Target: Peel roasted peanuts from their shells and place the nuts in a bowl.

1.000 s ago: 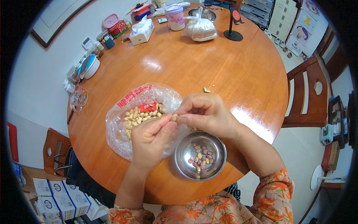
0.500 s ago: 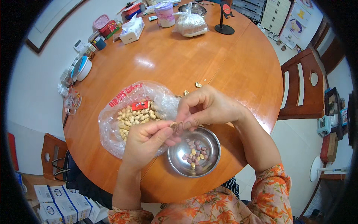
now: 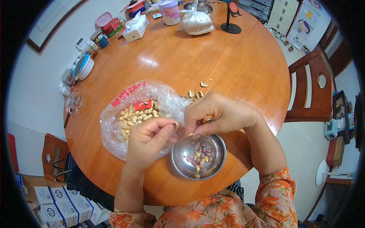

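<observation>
Above the near rim of a clear plastic bag, my left hand (image 3: 147,141) is closed, with a bit of peanut shell (image 3: 176,127) between thumb and forefinger. My right hand (image 3: 224,114) is pinched over the steel bowl (image 3: 222,167). A piece of shell shows inside its curled fingers, and a small pale piece is at its fingertips, too small to make out. Shelled peanuts (image 3: 200,156), reddish and a few yellowish, lie in the bowl. Unshelled peanuts (image 3: 131,118) fill the plastic bag (image 3: 110,129), with a red packet (image 3: 143,105) on top.
Empty shell pieces (image 3: 203,84) lie on the round wooden table (image 3: 182,60) beyond my right hand. A tissue box (image 3: 135,29), a lidded tub (image 3: 169,14), a tied plastic bag (image 3: 195,23) and a phone stand (image 3: 230,27) line the far side. Wooden chairs (image 3: 310,85) flank the table.
My hands have drawn slightly apart from where they met; the right moved a little right. Each now shows a separate piece of shell.
</observation>
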Action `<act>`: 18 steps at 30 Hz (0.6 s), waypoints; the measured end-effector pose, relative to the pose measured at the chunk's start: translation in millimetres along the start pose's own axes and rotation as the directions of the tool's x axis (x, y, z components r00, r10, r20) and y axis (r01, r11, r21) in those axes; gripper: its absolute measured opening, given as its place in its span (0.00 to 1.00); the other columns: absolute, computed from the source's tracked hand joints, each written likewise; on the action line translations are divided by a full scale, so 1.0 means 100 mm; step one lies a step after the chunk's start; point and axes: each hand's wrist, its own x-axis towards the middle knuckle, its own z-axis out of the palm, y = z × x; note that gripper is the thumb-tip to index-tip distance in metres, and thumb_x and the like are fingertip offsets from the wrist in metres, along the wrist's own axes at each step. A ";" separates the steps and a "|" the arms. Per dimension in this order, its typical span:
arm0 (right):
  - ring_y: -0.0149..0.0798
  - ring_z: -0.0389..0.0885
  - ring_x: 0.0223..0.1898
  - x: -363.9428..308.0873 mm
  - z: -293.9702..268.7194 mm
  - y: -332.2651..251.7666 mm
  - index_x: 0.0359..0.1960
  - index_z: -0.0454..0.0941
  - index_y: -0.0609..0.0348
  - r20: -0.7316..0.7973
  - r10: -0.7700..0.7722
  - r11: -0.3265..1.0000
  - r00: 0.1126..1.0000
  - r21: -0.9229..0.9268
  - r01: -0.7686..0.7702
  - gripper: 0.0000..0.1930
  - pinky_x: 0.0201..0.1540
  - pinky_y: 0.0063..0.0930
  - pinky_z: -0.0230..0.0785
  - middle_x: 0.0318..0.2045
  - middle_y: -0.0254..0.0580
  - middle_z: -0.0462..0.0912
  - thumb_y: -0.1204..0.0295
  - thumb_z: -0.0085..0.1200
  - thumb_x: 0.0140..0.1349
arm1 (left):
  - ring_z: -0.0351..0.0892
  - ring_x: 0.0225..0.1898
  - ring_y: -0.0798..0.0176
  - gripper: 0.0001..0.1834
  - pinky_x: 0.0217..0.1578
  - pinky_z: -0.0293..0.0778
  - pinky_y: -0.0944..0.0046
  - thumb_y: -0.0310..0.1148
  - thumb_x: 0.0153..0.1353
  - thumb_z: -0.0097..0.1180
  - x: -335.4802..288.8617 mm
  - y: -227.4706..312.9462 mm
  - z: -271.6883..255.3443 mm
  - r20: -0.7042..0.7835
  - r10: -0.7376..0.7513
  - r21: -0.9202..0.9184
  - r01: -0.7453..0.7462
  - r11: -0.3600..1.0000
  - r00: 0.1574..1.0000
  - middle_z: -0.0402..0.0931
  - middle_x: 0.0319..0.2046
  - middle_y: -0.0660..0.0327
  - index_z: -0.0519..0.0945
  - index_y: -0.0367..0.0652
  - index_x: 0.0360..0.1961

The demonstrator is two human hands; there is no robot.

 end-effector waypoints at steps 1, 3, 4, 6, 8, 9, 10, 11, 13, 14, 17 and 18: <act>0.26 0.79 0.35 0.00 0.00 0.01 0.36 0.81 0.66 0.003 -0.005 1.000 1.000 -0.026 0.005 0.05 0.39 0.23 0.74 0.31 0.35 0.83 0.82 0.61 0.58 | 0.83 0.34 0.70 0.10 0.36 0.80 0.71 0.26 0.69 0.56 0.01 0.00 0.01 0.000 -0.001 -0.001 0.001 1.000 1.000 0.84 0.37 0.57 0.81 0.32 0.46; 0.27 0.80 0.35 -0.01 -0.01 -0.02 0.35 0.82 0.64 -0.014 0.046 0.999 0.999 0.005 -0.046 0.04 0.39 0.24 0.74 0.32 0.35 0.83 0.80 0.62 0.59 | 0.83 0.32 0.71 0.10 0.33 0.78 0.72 0.27 0.69 0.56 0.02 0.01 0.01 -0.041 -0.026 -0.053 0.024 0.998 0.999 0.84 0.36 0.59 0.81 0.32 0.46; 0.29 0.81 0.36 -0.01 -0.01 -0.03 0.35 0.84 0.63 -0.028 0.096 0.995 0.995 0.035 -0.095 0.03 0.40 0.25 0.74 0.32 0.35 0.84 0.79 0.63 0.59 | 0.83 0.32 0.71 0.10 0.33 0.78 0.72 0.27 0.69 0.56 0.02 0.02 0.01 -0.043 -0.027 -0.051 0.024 0.998 0.999 0.84 0.36 0.59 0.81 0.32 0.46; 0.28 0.81 0.36 -0.01 -0.04 -0.02 0.35 0.83 0.63 -0.073 0.111 0.994 0.991 0.032 -0.109 0.03 0.40 0.24 0.73 0.32 0.34 0.83 0.78 0.62 0.60 | 0.81 0.31 0.73 0.11 0.32 0.77 0.74 0.27 0.69 0.56 0.02 0.05 -0.01 -0.127 -0.093 0.011 0.095 0.995 0.988 0.83 0.34 0.61 0.81 0.32 0.48; 0.26 0.80 0.35 -0.03 -0.06 -0.01 0.36 0.82 0.63 -0.119 0.128 0.992 0.985 0.027 -0.125 0.03 0.39 0.23 0.73 0.32 0.32 0.83 0.78 0.62 0.62 | 0.80 0.31 0.74 0.11 0.32 0.77 0.74 0.26 0.68 0.57 0.07 0.01 0.00 -0.164 -0.059 0.019 0.063 0.998 0.985 0.83 0.34 0.62 0.81 0.32 0.48; 0.25 0.80 0.34 -0.04 -0.07 0.00 0.37 0.81 0.64 -0.231 0.183 0.981 0.956 0.109 -0.162 0.04 0.38 0.22 0.73 0.32 0.32 0.82 0.77 0.61 0.62 | 0.79 0.30 0.74 0.11 0.33 0.76 0.75 0.25 0.68 0.57 0.09 -0.01 0.00 -0.202 -0.023 0.030 0.030 0.999 0.979 0.83 0.34 0.62 0.81 0.32 0.49; 0.24 0.79 0.33 -0.05 -0.09 0.00 0.39 0.80 0.64 -0.334 0.245 0.963 0.910 0.194 -0.188 0.05 0.37 0.21 0.73 0.31 0.31 0.81 0.77 0.60 0.63 | 0.79 0.30 0.74 0.11 0.33 0.76 0.75 0.25 0.68 0.57 0.11 -0.03 0.00 -0.204 -0.020 0.032 0.028 0.999 0.979 0.83 0.34 0.62 0.81 0.32 0.49; 0.24 0.79 0.33 -0.05 -0.10 0.01 0.39 0.80 0.64 -0.333 0.243 0.964 0.911 0.192 -0.186 0.05 0.37 0.21 0.73 0.31 0.31 0.81 0.77 0.60 0.63 | 0.79 0.32 0.75 0.13 0.34 0.76 0.75 0.24 0.67 0.58 0.12 -0.05 -0.01 -0.177 -0.010 0.037 0.017 0.999 0.984 0.83 0.35 0.62 0.80 0.33 0.51; 0.24 0.78 0.30 -0.03 -0.13 0.05 0.41 0.78 0.65 -0.403 0.316 0.948 0.859 0.180 -0.264 0.06 0.34 0.20 0.73 0.30 0.32 0.80 0.78 0.59 0.64 | 0.78 0.34 0.75 0.15 0.35 0.75 0.75 0.24 0.66 0.59 0.14 -0.03 0.04 -0.156 -0.001 0.046 0.008 0.999 0.988 0.83 0.36 0.62 0.79 0.33 0.53; 0.24 0.78 0.29 0.00 -0.13 0.09 0.41 0.77 0.65 -0.413 0.336 0.942 0.846 0.170 -0.291 0.06 0.33 0.19 0.72 0.29 0.32 0.80 0.78 0.58 0.64 | 0.79 0.36 0.75 0.17 0.37 0.75 0.75 0.23 0.65 0.60 0.15 -0.01 0.10 -0.187 0.018 -0.012 -0.021 1.000 0.982 0.83 0.38 0.62 0.78 0.33 0.55; 0.24 0.78 0.28 -0.02 -0.11 0.15 0.42 0.77 0.67 -0.446 0.348 0.933 0.824 0.079 -0.351 0.06 0.33 0.19 0.72 0.29 0.32 0.79 0.78 0.57 0.65 | 0.79 0.41 0.74 0.20 0.42 0.75 0.74 0.22 0.65 0.60 0.18 -0.05 0.16 -0.210 0.069 -0.089 -0.089 0.992 0.975 0.83 0.41 0.60 0.76 0.32 0.58; 0.24 0.78 0.28 -0.01 -0.12 0.14 0.42 0.77 0.67 -0.447 0.348 0.933 0.824 0.078 -0.351 0.06 0.33 0.19 0.72 0.29 0.32 0.79 0.78 0.57 0.65 | 0.79 0.43 0.74 0.21 0.44 0.75 0.73 0.22 0.65 0.59 0.17 -0.07 0.17 -0.213 0.095 -0.100 -0.118 0.988 0.972 0.83 0.42 0.59 0.76 0.32 0.59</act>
